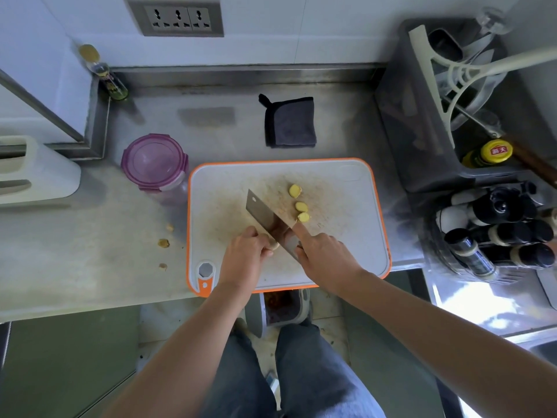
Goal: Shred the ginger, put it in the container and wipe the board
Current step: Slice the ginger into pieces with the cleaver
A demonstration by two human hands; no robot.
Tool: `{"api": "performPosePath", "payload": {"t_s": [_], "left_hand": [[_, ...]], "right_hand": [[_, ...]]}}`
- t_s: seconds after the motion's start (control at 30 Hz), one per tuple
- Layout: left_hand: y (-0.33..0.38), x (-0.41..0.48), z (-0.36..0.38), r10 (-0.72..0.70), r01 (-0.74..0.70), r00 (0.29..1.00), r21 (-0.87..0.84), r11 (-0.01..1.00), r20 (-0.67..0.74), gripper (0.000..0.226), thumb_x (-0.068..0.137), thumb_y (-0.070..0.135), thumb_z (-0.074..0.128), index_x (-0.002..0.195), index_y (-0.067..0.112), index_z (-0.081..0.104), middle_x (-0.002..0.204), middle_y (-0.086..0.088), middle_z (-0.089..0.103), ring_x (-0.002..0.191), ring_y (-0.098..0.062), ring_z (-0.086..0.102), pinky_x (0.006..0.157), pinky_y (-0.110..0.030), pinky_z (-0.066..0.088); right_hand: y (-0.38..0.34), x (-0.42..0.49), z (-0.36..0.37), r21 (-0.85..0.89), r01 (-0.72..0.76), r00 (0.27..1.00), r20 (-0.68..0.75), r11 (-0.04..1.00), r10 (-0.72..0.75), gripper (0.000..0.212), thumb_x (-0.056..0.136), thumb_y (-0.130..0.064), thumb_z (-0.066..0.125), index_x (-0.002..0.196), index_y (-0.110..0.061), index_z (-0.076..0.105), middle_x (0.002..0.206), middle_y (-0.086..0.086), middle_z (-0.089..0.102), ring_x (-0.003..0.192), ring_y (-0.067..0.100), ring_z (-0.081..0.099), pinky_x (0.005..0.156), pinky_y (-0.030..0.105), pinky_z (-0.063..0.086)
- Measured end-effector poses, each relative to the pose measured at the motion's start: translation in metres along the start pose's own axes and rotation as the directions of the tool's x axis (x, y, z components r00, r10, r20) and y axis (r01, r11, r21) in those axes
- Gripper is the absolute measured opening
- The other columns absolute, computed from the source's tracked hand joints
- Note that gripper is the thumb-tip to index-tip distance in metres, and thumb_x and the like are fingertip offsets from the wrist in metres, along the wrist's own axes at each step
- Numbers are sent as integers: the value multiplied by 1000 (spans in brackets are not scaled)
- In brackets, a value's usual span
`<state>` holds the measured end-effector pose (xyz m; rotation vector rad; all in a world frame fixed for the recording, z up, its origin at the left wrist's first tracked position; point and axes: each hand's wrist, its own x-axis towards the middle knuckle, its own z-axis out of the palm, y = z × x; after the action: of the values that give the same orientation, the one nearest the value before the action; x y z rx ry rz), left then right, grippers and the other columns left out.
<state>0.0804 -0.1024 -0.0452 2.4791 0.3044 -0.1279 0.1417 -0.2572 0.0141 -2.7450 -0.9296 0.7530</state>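
one left hand [247,251], one right hand [325,254], one cleaver [265,212], one cutting board [346,251], one held ginger piece [273,245], three ginger slices [301,206], three scraps [163,243] on counter [90,282], one container [153,161], one cloth [291,122]

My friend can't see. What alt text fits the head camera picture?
A person cuts ginger on an orange-edged cutting board: the right hand holds a cleaver, the left hand steadies the ginger piece. Three cut slices lie beside the blade; a purple-lidded container and grey cloth sit nearby.
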Motion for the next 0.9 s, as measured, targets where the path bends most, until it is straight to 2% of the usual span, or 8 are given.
{"api": "performPosePath", "payload": {"t_s": [0.1, 0.37, 0.47, 0.53, 0.63, 0.73, 0.8, 0.9], "left_hand": [[-1, 1, 0, -3, 3, 1000, -1, 1000, 0, 12, 81, 11, 75, 93, 11, 76, 90, -5, 63, 77, -24, 62, 66, -38, 54], [-1, 0, 1, 49, -50, 999, 42, 998, 10, 9, 79, 9, 76, 88, 11, 76, 90, -6, 63, 74, -25, 61, 63, -34, 53], [-4, 1, 3, 45, -45, 999, 25, 999, 25, 7, 80, 7, 74, 87, 10, 75, 89, -6, 62, 73, -26, 61, 62, -37, 52], [-5, 1, 3, 50, -50, 999, 12, 999, 23, 6, 81, 7, 73, 87, 8, 74, 89, -6, 61, 73, -27, 61, 62, -38, 51], [-7, 2, 4, 57, -57, 998, 16, 998, 16, 4, 82, 8, 72, 85, 5, 70, 85, -6, 58, 70, -27, 59, 57, -38, 49], [-8, 2, 4, 72, -72, 997, 26, 997, -6, 6, 80, 7, 74, 83, 3, 70, 80, -5, 57, 64, -26, 57, 52, -31, 40], [-8, 1, 3, 73, -73, 997, 10, 997, -26, 7, 78, 6, 76, 84, 4, 72, 78, -4, 58, 62, -24, 57, 53, -28, 36], [-7, 0, 2, 83, -84, 996, -14, 996, -32, 7, 77, 5, 77, 83, 5, 73, 79, -3, 60, 64, -24, 60, 54, -29, 43]], "right_hand": [[-2, -1, -4, -25, -2, 998, 63, 1000, 4, 32, 99, -17, 38, 130, -16, 27, 85, 8, 56, 68, 23, 55, 63, 35, 49], [-1, 3, -4, -21, -9, 990, 139, 1000, 12, 26, 98, -13, 43, 122, -13, 32, 80, 2, 47, 61, 11, 46, 57, 26, 43], [-3, 9, 4, -25, -27, 991, 128, 999, 30, 25, 98, -12, 41, 121, -12, 31, 71, 0, 42, 56, 10, 39, 50, 24, 32], [-6, 15, 11, -30, -41, 992, 114, 999, 44, 25, 98, -12, 40, 120, -12, 30, 72, 1, 44, 55, 12, 39, 53, 27, 33], [-8, 20, 23, -12, -59, 995, 81, 998, 59, 25, 99, -14, 38, 122, -11, 30, 84, 9, 58, 64, 25, 51, 60, 36, 44], [-5, 22, 28, 38, -72, 996, 51, 997, 70, 27, 101, -22, 35, 125, -11, 29, 86, 11, 60, 73, 31, 57, 66, 41, 50], [-3, 20, 25, 101, -77, 997, 35, 992, 73, 26, 101, -26, 35, 123, -12, 31, 84, 10, 57, 72, 31, 55, 67, 41, 49], [-3, 16, 19, 162, -82, 996, -8, 983, 85, 24, 101, -25, 36, 120, -11, 36, 78, 8, 54, 67, 27, 50, 60, 36, 41]]}}
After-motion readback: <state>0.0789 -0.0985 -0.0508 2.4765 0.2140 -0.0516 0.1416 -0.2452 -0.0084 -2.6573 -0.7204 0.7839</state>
